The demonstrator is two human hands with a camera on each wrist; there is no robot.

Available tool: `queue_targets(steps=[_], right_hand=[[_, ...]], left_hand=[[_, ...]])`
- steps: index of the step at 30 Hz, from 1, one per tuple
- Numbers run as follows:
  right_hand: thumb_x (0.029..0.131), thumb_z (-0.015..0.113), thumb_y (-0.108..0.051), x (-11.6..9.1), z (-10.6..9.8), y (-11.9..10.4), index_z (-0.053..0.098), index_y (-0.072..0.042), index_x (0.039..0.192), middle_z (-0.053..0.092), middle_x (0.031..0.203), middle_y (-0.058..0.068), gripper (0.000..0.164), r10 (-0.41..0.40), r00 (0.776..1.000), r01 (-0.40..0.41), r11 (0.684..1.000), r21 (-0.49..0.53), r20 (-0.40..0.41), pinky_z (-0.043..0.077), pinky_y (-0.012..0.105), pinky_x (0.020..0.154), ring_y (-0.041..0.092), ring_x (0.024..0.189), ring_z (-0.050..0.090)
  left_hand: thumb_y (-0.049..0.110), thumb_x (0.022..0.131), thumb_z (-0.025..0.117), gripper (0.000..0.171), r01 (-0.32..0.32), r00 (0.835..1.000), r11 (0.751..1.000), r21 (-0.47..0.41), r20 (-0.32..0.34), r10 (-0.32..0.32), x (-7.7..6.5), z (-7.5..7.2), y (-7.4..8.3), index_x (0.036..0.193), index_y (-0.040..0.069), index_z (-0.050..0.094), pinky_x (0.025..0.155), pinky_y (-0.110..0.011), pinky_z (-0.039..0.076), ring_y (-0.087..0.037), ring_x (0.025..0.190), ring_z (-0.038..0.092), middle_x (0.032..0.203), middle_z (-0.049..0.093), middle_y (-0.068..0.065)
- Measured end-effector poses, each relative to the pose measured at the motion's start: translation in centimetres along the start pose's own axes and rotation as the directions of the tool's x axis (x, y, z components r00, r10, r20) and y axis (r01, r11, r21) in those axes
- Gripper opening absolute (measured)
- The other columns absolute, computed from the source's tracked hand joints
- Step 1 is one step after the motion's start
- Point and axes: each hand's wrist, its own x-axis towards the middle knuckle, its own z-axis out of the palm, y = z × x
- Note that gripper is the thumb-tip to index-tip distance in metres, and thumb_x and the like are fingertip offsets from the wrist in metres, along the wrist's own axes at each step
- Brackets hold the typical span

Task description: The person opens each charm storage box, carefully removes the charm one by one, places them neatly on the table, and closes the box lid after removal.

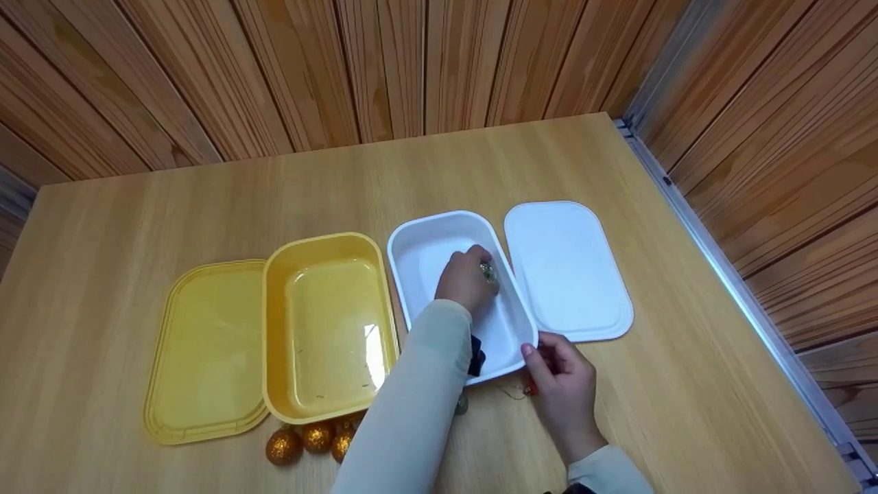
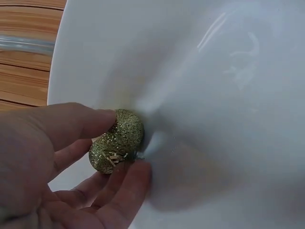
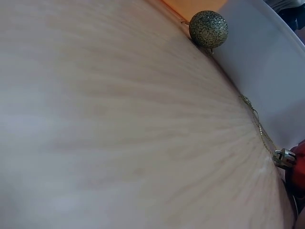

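The white box [image 1: 432, 250] looks like smooth, glossy plastic, and the yellow box [image 1: 336, 302] is plastic too, shiny enough to throw a hard white glare. The white lid [image 1: 569, 267] and yellow lid [image 1: 209, 350] seem more matt. The gold balls [image 2: 127, 128] are rough with glitter — same coating on the orange balls [image 1: 283, 446]. The red ornament [image 3: 299, 167] has a shiny metal-looking cap [image 3: 284, 158]. Sleeves [image 1: 418, 384] are matt cloth, surface [image 1: 686, 391] is smooth wood-grain — lightly sheened

Plank walls [image 1: 459, 62] beside a table [image 1: 329, 185] form a nook.
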Motion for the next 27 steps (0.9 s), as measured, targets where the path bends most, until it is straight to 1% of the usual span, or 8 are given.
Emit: queue_targets(steps=[5,8,11,13,17,19,23,27], right_hand=[[0.094,0.072,-0.013,0.0,0.1,0.0,0.073,-0.01,0.107,0.073,0.099,0.002,0.014,0.002,1.0,-0.002,1.0,-0.005,-0.001,0.058,0.025,0.066,0.023,0.077,0.063],[0.094,0.072,-0.013,0.0,0.2,0.0,0.073,-0.009,0.107,0.073,0.098,0.003,0.014,-0.017,1.0,0.017,1.0,-0.008,0.0,0.057,0.024,0.066,0.022,0.076,0.062],[0.093,0.072,-0.012,0.0,0.1,0.1,0.073,-0.008,0.107,0.073,0.097,0.004,0.014,-0.041,0.999,0.041,0.999,-0.007,-0.003,0.056,0.022,0.065,0.021,0.076,0.061],[0.093,0.072,-0.011,-0.1,0.1,0.1,0.073,-0.006,0.106,0.072,0.096,0.005,0.014,-0.058,0.998,0.058,0.998,0.001,-0.001,0.055,0.022,0.065,0.02,0.076,0.061],[0.093,0.072,-0.011,-0.1,0.1,0.1,0.074,-0.006,0.105,0.072,0.094,0.004,0.013,-0.062,0.998,0.062,0.998,0.006,0.002,0.055,0.023,0.064,0.02,0.076,0.061],[0.094,0.072,-0.011,-0.1,0.0,0.0,0.074,-0.007,0.105,0.071,0.093,0.003,0.012,-0.051,0.999,0.051,0.999,0.001,0.001,0.056,0.023,0.064,0.021,0.076,0.06],[0.094,0.072,-0.014,-0.1,0.0,0.0,0.074,-0.008,0.105,0.071,0.093,0.002,0.013,-0.028,1.0,0.028,1.0,-0.01,0.003,0.057,0.024,0.065,0.022,0.077,0.06],[0.094,0.072,-0.017,-0.1,0.0,0.1,0.073,-0.01,0.106,0.07,0.094,0.003,0.014,-0.007,1.0,0.007,1.0,-0.011,0.006,0.058,0.025,0.067,0.023,0.079,0.059]], left_hand=[[0.014,0.089,0.077,0.055,0.012,0.999,0.999,0.039,0.032,-0.013,-0.5,-0.2,-0.1,0.139,0.027,0.057,0.098,-0.039,0.052,-0.017,0.104,0.058,0.117,0.054,0.0],[0.015,0.089,0.076,0.045,-0.011,0.998,0.997,0.078,0.055,0.006,-0.8,-0.3,-0.1,0.131,0.024,0.062,0.091,-0.037,0.054,-0.018,0.1,0.058,0.114,0.054,-0.002],[0.015,0.089,0.076,0.035,-0.027,0.996,0.995,0.091,0.085,0.02,-1.0,-0.5,-0.2,0.122,0.022,0.067,0.082,-0.034,0.055,-0.019,0.096,0.057,0.112,0.055,-0.004],[0.017,0.088,0.077,0.03,-0.036,0.995,0.994,0.1,0.097,0.027,-1.2,-0.5,-0.3,0.117,0.022,0.07,0.079,-0.033,0.054,-0.019,0.095,0.056,0.109,0.055,-0.003],[0.018,0.086,0.08,0.022,-0.033,0.994,0.997,0.075,0.103,0.025,-1.9,-0.7,-0.3,0.108,0.021,0.074,0.079,-0.031,0.055,-0.018,0.095,0.056,0.104,0.058,0.001],[0.019,0.087,0.08,0.018,-0.041,0.995,0.996,0.078,0.097,0.033,-2.2,-0.7,-0.3,0.104,0.02,0.076,0.08,-0.032,0.054,-0.017,0.094,0.055,0.101,0.058,0.002],[0.022,0.088,0.08,0.009,-0.062,0.995,0.99,0.128,0.087,0.051,-2.7,-0.6,-0.3,0.096,0.019,0.077,0.081,-0.031,0.054,-0.017,0.091,0.056,0.097,0.058,0.002],[0.025,0.087,0.081,0.008,-0.088,0.993,0.973,0.211,0.096,0.069,-3.0,-0.5,-0.3,0.09,0.02,0.077,0.079,-0.032,0.054,-0.017,0.088,0.056,0.096,0.057,0.002]])
